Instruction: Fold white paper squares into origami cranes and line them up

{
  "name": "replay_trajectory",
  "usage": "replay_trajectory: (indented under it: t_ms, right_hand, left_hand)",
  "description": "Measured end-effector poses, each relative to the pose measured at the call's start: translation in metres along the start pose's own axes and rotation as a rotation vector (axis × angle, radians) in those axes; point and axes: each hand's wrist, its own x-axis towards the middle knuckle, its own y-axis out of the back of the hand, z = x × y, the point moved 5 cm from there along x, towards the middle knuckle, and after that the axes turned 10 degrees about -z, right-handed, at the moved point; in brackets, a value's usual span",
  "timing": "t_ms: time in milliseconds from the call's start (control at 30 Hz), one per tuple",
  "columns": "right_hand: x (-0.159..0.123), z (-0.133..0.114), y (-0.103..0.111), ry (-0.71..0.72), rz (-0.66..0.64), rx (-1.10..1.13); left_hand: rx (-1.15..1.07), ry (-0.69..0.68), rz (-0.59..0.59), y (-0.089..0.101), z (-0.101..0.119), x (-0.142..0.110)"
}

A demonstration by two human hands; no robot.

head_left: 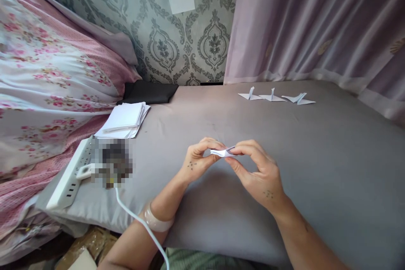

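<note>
Between my two hands is a small folded white paper (223, 152), raised above the grey bed surface. My left hand (201, 158) pinches its left end between thumb and fingers. My right hand (257, 173) grips the right end the same way, fingertips on top and thumb below. Parts of the paper are covered by my fingers. Farther back on the right stand three folded paper figures, a left one (251, 94), a middle one (272, 96) and a right one (299, 98), each with flat wings and a raised point.
A stack of white paper (123, 119) lies at the left, in front of a black flat case (150, 93). Nearer, a white power strip (71, 181) sits beside a blurred patch, and a white cable (139, 219) crosses my left forearm. Curtains (300, 25) hang at the right.
</note>
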Motion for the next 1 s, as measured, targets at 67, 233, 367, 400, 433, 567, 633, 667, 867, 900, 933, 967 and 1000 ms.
replay_trajectory:
  t_ms: [67, 233, 367, 400, 433, 567, 633, 667, 867, 900, 933, 967, 1000]
  right_hand:
    - [-0.001, -0.002, -0.003, 0.038, -0.009, -0.017]
    - [-0.003, -0.005, -0.005, 0.110, 0.012, -0.112]
    - [-0.003, -0.002, -0.002, 0.075, 0.048, -0.124]
    - [-0.003, -0.001, -0.001, 0.049, 0.061, -0.113]
    - [-0.003, 0.000, 0.000, 0.019, 0.075, -0.100]
    - [-0.001, 0.001, 0.000, -0.056, 0.089, -0.062]
    - [-0.001, 0.001, -0.001, -0.066, 0.087, -0.054]
    - [-0.001, 0.001, -0.002, -0.075, 0.088, -0.052]
    - [-0.003, 0.004, -0.002, -0.115, 0.095, -0.062]
    - [-0.003, 0.004, -0.002, -0.113, 0.096, -0.062]
    - [-0.003, 0.004, -0.002, -0.111, 0.095, -0.061]
    - [-0.003, 0.004, -0.003, -0.109, 0.091, -0.061]
    - [-0.002, 0.004, -0.003, -0.103, 0.086, -0.064]
  left_hand:
    - [-0.035, 0.040, -0.006, -0.001, 0.000, -0.001]
    - [-0.054, 0.076, -0.007, -0.005, 0.003, -0.003]
    - [-0.107, 0.046, 0.001, -0.011, 0.003, -0.005]
    - [-0.141, 0.037, 0.015, -0.012, 0.002, -0.005]
    - [-0.169, 0.026, 0.027, -0.013, 0.002, -0.006]
    - [-0.134, -0.016, 0.044, -0.015, 0.003, -0.008]
    - [-0.085, -0.034, 0.058, -0.015, 0.004, -0.009]
    - [-0.068, -0.037, 0.066, -0.014, 0.005, -0.009]
    - [0.076, -0.045, 0.026, -0.012, 0.009, -0.010]
    - [0.084, -0.040, 0.022, -0.012, 0.009, -0.009]
    - [0.079, -0.033, 0.027, -0.011, 0.010, -0.008]
    - [0.065, -0.025, 0.040, -0.011, 0.010, -0.008]
    - [0.045, -0.018, 0.052, -0.011, 0.010, -0.007]
